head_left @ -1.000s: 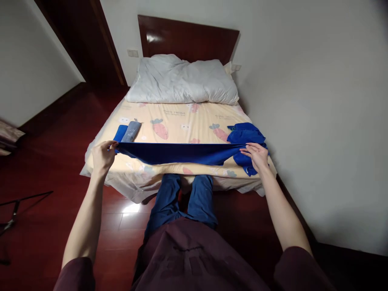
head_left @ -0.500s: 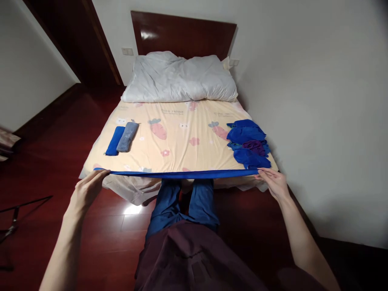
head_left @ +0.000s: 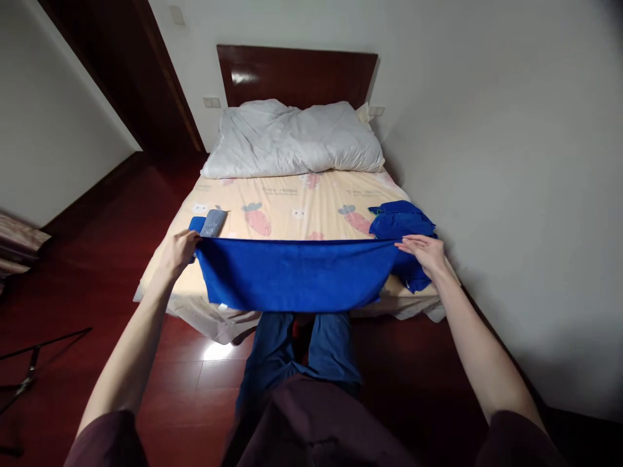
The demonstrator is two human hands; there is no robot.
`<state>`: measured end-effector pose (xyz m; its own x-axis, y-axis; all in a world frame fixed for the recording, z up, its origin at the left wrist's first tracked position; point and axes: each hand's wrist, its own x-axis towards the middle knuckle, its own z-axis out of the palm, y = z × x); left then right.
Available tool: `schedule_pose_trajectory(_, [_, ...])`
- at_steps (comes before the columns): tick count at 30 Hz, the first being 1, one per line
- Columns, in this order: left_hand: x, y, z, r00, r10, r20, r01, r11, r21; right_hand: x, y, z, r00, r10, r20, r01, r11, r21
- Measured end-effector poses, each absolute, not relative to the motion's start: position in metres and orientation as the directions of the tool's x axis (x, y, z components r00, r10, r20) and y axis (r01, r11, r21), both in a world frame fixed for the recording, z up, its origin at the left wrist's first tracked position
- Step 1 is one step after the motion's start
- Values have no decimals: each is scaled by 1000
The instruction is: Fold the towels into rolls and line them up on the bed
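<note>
A blue towel [head_left: 296, 275] is stretched wide between my two hands, its lower part hanging over the foot of the bed. My left hand [head_left: 181, 253] pinches its upper left corner, close to a folded grey towel [head_left: 214, 223] and a folded blue towel [head_left: 196, 224] on the sheet. At the upper right corner, my right hand [head_left: 424, 251] grips the cloth between thumb and fingers. Just beyond that hand lies a crumpled pile of blue cloths [head_left: 402, 220], partly covered by the hand and the held towel.
The bed has a yellow printed sheet [head_left: 287, 211], a bunched pale quilt [head_left: 296, 143] and a dark wooden headboard [head_left: 302, 74]. A white wall [head_left: 511, 162] runs along the right side. A thin black stand [head_left: 32, 370] is on the floor at left.
Both hands have risen and come forward over the bed, somewhat closer together. The towel, a narrow taut strip before, now hangs open as a broad panel. The view has tilted up slightly.
</note>
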<state>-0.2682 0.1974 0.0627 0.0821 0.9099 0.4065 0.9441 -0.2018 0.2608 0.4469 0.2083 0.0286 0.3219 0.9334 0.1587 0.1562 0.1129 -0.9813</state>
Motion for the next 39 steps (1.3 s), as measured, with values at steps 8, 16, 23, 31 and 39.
schedule_pose_trajectory(8, [-257, 258, 104, 13, 728, 686, 952, -219, 214, 429, 284, 52, 346, 806, 481, 338, 371, -865])
schedule_pose_trajectory(16, [-285, 230, 5, 73, 810, 581, 921, -279, 274, 417, 257, -26, 346, 824, 449, 415, 295, -861])
schedule_pose_trajectory(23, [-270, 206, -102, -2, 988, 155, 952, -46, 304, 404, 231, -123, 248, 959, 138, 582, -33, -812])
schedule_pose_trajectory(31, [-262, 199, -134, -77, 996, -46, 961, 86, 262, 412, 229, -147, 339, 940, 44, 547, -159, -822])
schedule_pose_trajectory(39, [-259, 160, -141, 27, 988, -150, 980, 4, 200, 434, 188, -166, 27, 999, 43, 745, 9, -666])
